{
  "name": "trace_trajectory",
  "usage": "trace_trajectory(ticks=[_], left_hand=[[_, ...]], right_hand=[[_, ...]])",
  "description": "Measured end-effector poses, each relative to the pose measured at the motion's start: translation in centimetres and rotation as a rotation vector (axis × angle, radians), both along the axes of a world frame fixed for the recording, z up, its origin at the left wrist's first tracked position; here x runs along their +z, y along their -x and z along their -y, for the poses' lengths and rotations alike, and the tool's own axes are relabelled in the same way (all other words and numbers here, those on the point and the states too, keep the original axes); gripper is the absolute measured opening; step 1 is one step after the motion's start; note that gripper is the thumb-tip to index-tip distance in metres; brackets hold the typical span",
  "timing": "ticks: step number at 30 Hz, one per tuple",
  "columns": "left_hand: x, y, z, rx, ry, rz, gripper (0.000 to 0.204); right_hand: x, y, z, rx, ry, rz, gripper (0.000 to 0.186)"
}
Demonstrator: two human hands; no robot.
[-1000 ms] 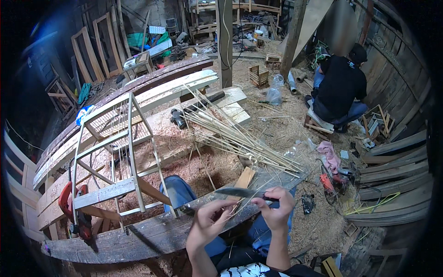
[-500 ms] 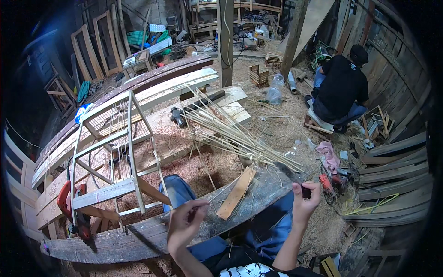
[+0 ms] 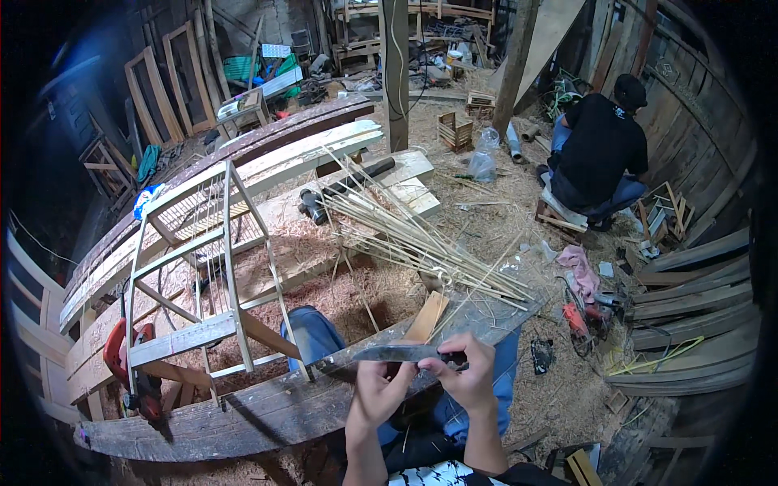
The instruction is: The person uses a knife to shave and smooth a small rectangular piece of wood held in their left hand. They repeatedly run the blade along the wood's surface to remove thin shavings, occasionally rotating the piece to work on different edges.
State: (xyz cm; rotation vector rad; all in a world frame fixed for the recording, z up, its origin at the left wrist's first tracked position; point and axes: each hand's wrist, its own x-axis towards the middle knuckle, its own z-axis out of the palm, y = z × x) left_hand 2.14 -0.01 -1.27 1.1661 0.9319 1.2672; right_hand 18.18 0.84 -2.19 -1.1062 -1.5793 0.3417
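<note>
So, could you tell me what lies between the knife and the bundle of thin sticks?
In the head view, a short wooden board lies between the knife and the stick bundle.

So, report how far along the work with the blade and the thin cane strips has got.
Done: a wooden frame stands assembled on the sawdust, with thin strands strung across its upper part. In hand: both hands, left hand and right hand, hold a dark knife blade level over the plank. Left: a big bundle of cane strips lies loose beyond it.
</note>
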Motion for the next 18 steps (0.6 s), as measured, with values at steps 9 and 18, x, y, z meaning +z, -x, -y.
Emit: trace_trajectory(ticks=[9, 18], left_hand=[[1.6, 0.8, 0.9, -0.074, 0.061, -0.021, 0.022], [4.0, 4.2, 1.6, 0.085, 0.114, -0.154, 0.020]], right_hand=[[0.5, -1.8, -0.1, -0.029, -0.133, 0.088, 0.042], [-2.9, -10.3, 0.9, -0.461, 0.013, -0.265, 0.042]])
